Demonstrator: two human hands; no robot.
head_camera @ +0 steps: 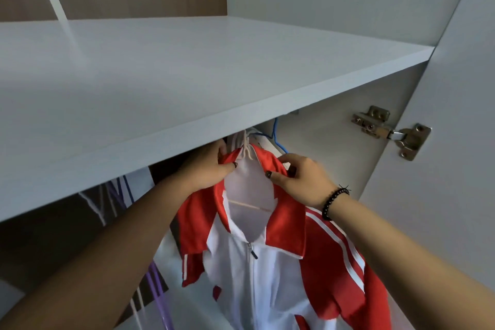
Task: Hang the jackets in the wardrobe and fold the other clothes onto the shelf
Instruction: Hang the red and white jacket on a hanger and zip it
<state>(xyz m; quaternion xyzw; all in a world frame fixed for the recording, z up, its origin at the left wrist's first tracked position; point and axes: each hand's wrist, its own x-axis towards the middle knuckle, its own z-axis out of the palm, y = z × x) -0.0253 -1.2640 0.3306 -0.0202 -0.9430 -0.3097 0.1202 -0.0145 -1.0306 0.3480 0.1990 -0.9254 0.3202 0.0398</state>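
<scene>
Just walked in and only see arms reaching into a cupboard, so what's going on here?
A person is hanging a red and white jacket in the wardrobe. It sits on a white hanger just below the shelf, zipped up. The left hand and the right hand each pinch one side of the red collar. A blue hanger shows behind it, and purple hangers hang to the left.

A red-and-white jacket (267, 270) is hanging on a white hanger (247, 153) beneath the white shelf (160, 83). The left hand (209, 169) is pinching the left side of the red collar (286, 225); the right hand (305, 179) is pinching the right side. A blue hanger (276, 136) is hanging just behind. Purple hangers (158, 289) are hanging lower left. A metal hinge (393, 131) is sitting on the wardrobe wall at right.
</scene>
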